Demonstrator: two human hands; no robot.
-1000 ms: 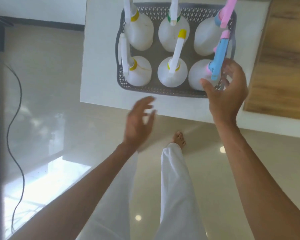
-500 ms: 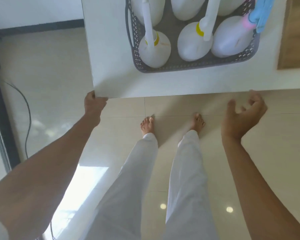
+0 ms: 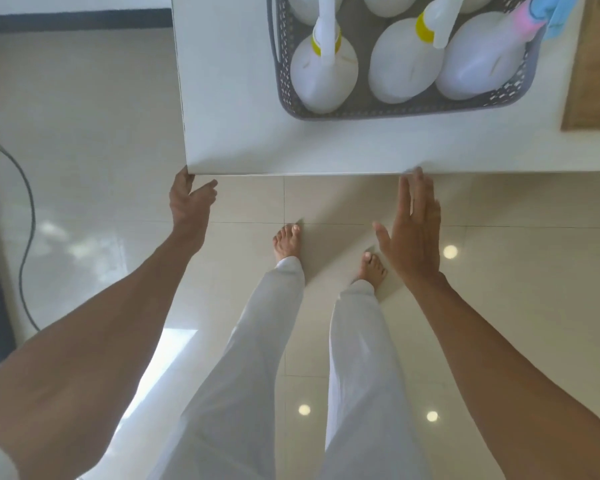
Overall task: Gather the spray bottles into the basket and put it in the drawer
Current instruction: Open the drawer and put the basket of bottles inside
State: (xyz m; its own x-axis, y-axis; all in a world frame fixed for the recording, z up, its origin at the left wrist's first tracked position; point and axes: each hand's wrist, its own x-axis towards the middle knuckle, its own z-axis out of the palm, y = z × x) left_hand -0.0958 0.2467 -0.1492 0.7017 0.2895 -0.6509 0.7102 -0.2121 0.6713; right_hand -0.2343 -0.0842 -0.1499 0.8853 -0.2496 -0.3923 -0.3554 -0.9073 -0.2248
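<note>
grey basket (image 3: 388,110) holds three fully visible bottles; left hand (image 3: 189,206) grips counter corner (image 3: 201,157), right hand (image 3: 414,233) open.

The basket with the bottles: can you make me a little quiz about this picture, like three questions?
1. True or false: the basket sits on the white table.
2. Which hand touches the table's corner? A) left hand B) right hand C) neither
3. Fill in: the right-most bottle in the near row has a ____ collar.

Key: 1. True. 2. A: the left hand is at the corner, while the right hand is open and flat with its fingertips near the table's front edge. 3. Pink.
</note>
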